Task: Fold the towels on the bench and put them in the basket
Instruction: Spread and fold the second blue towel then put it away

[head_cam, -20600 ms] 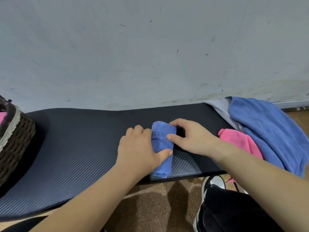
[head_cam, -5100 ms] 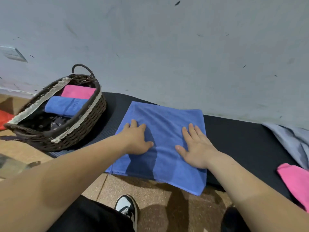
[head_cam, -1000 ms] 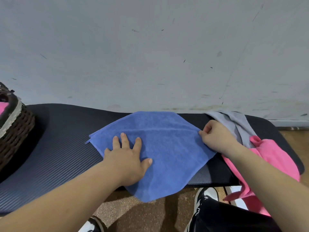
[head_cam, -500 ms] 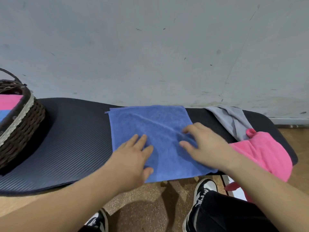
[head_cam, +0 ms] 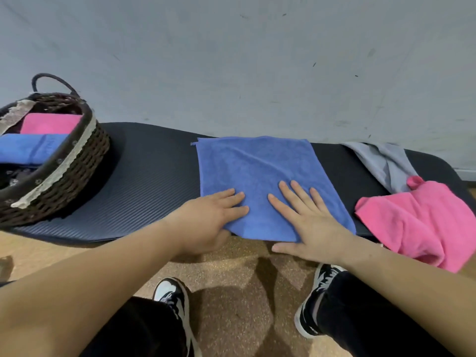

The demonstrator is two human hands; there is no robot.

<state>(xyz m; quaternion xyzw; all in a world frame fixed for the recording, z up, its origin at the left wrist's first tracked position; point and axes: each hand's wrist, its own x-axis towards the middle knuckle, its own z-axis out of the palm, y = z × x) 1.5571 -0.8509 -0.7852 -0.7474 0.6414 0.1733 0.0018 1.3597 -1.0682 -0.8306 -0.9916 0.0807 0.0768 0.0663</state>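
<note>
Blue towel point(head_cam: 262, 173): spread flat in a single layer on the worktop point(head_cam: 149, 181), right in front of you and about midway between the basket and the unfolded heap.
Its lie: nearly square, a little longer from wall to front than from side to side. The far edge runs along the wall and the near edge just overhangs the worktop's front.
Left hand point(head_cam: 213, 217): released, with straight fingers pressing the towel's near left corner. The thumb sits at the front edge, mostly hidden.
Right hand point(head_cam: 309, 222): released, palm down with spread fingers on the near right part, the heel of the hand over the front edge.
Key relation: both your hands are at the near edge, and all the loose cloth lies away from you toward the wall. By my judgement, the first fold either carries that near edge away from you or brings one side across to the other.
Basket point(head_cam: 77, 150): on the worktop's left end, well apart from the towel and nearer your left hand. It holds a folded pink towel point(head_cam: 49, 123) and a folded blue one point(head_cam: 31, 148).
Left to fold: a pink towel point(head_cam: 422, 222) and a grey towel point(head_cam: 383, 161), crumpled at the right end, nearer your right hand.
Writing: there is a faint mark on the folded blue one, too small to read, and none on the spread towel.
</note>
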